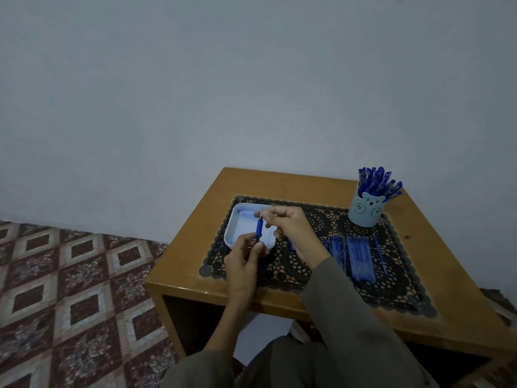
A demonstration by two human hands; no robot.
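Head view, looking down, table near

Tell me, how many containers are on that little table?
2. A pale tray sits at the mat's left end; a bear-faced cup full of blue pens stands at the back right. The sleeve may hide more.

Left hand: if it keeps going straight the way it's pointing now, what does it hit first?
Probably the white tray: the left hand, gripping the blue pen barrel, points away across it. If it rides above the rim, the right hand pinching the pen's top comes first; depth is unclear.
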